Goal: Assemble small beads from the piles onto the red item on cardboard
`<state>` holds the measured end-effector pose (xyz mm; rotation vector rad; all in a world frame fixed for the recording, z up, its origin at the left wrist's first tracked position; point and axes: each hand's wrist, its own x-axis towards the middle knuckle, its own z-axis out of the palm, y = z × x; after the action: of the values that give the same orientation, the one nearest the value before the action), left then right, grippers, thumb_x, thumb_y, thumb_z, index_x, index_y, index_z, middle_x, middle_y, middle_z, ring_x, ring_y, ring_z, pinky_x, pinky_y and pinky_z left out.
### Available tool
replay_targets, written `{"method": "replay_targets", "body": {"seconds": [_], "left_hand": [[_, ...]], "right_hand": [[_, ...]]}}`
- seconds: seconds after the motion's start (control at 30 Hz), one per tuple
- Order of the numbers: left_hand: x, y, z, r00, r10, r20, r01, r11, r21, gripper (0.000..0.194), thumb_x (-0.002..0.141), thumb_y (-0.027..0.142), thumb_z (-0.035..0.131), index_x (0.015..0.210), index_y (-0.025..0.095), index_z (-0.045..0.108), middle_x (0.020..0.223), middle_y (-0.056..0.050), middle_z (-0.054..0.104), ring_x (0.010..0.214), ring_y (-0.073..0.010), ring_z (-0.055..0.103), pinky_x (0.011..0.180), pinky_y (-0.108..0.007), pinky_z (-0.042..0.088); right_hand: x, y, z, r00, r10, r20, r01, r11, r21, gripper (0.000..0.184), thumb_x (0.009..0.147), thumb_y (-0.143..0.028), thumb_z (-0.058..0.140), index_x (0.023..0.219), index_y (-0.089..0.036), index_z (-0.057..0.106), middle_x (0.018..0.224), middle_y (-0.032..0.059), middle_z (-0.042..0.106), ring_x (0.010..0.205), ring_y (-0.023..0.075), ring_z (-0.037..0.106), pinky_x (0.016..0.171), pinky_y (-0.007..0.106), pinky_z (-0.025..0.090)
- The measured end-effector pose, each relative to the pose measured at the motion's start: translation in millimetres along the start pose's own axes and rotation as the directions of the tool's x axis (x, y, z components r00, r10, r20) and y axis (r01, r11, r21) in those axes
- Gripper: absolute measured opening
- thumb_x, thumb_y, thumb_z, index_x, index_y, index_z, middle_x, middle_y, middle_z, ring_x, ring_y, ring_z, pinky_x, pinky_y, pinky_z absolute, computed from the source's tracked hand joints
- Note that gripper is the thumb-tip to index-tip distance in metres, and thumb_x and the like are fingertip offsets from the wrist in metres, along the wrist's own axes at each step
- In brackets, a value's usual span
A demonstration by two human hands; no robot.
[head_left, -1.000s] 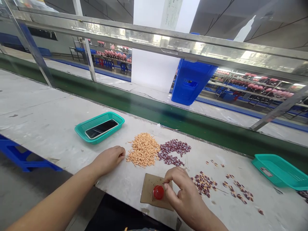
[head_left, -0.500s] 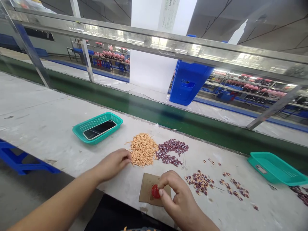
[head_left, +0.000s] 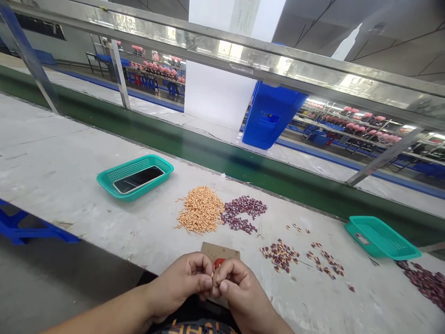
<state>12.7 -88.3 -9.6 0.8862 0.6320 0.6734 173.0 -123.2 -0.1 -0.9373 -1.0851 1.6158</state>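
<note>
My left hand (head_left: pixel 189 280) and my right hand (head_left: pixel 238 290) meet over the near table edge, fingertips pinched together and touching or nearly so. What lies between the fingertips is too small and too covered to make out. Partly hidden behind them is a brown cardboard square (head_left: pixel 212 250) with a glossy red round blob (head_left: pixel 219 263) on it. Beyond the hands lies a heap of small orange pieces (head_left: pixel 201 211), beside a spread of small dark purple pieces (head_left: pixel 245 206). To the right, a cluster of two-tone purple-and-orange pieces (head_left: pixel 280 255) rests on the table.
A green basket (head_left: pixel 104 178) holding a phone (head_left: pixel 139 179) stands at left. Another green basket (head_left: pixel 385 236) is at right, near a dark red pile (head_left: pixel 426 280). More two-tone pieces (head_left: pixel 327 260) lie scattered. A blue bin (head_left: pixel 269 116) stands behind the green strip (head_left: pixel 156 137).
My left hand has left the orange heap and come in to my right hand. The right hand has shifted slightly down and left, off the red blob. The view has moved a little.
</note>
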Motion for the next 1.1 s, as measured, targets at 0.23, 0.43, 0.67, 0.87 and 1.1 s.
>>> {"method": "replay_targets", "body": {"seconds": [0.23,0.43,0.67,0.87,1.1], "left_hand": [[-3.0,-0.7,1.8,0.988,-0.043,-0.145,0.027,0.994,-0.108,0.022,0.069,0.031,0.074,0.071,0.016,0.058,0.067,0.002,0.062,0.058,-0.0103,0.052,0.059,-0.023,0.039],[-4.5,-1.6,0.9,0.985,-0.032,-0.168,0.012,0.993,-0.122,0.019,0.069,0.029,0.073,0.073,0.017,0.059,0.055,0.006,0.053,0.052,-0.0076,0.041,0.055,-0.020,0.032],[-2.8,-6.8,4.1,0.987,-0.060,-0.152,0.032,0.982,-0.184,0.019,0.070,0.028,0.073,0.074,0.017,0.058,0.061,0.004,0.058,0.052,-0.0079,0.047,0.056,-0.022,0.035],[-1.7,-8.5,6.7,0.985,-0.082,-0.153,0.056,0.985,-0.165,0.020,0.070,0.029,0.074,0.074,0.016,0.058,0.063,0.003,0.060,0.054,-0.0087,0.051,0.054,-0.022,0.036],[-0.8,-9.4,9.0,0.987,-0.066,-0.146,0.038,0.982,-0.186,0.025,0.068,0.031,0.077,0.072,0.016,0.058,0.062,0.003,0.060,0.054,-0.0091,0.052,0.053,-0.021,0.037]], "right_hand": [[-4.1,-3.2,-33.7,0.948,-0.272,-0.164,0.091,0.727,-0.681,0.009,0.078,-0.025,0.059,0.070,-0.020,0.059,0.073,0.0035,0.062,0.072,0.0191,0.057,0.067,0.031,0.046],[0.4,3.7,-40.2,0.936,-0.353,-0.005,0.125,0.346,-0.930,0.014,0.079,-0.010,0.054,0.077,-0.021,0.063,0.083,0.0055,0.063,0.083,0.0222,0.055,0.075,0.037,0.043],[0.6,-4.0,-32.7,0.938,-0.341,0.069,0.145,0.202,-0.969,0.014,0.082,-0.011,0.055,0.078,-0.022,0.062,0.080,0.0036,0.062,0.081,0.0214,0.054,0.075,0.037,0.040],[0.2,-6.8,-23.5,0.936,-0.350,0.032,0.176,0.389,-0.904,0.013,0.082,-0.013,0.055,0.075,-0.022,0.062,0.078,0.0029,0.062,0.081,0.0202,0.055,0.074,0.034,0.041],[0.7,-5.5,-12.4,0.929,-0.367,-0.045,0.208,0.620,-0.756,0.013,0.084,-0.022,0.055,0.073,-0.021,0.061,0.079,0.0029,0.059,0.078,0.0183,0.057,0.072,0.030,0.045]]}}
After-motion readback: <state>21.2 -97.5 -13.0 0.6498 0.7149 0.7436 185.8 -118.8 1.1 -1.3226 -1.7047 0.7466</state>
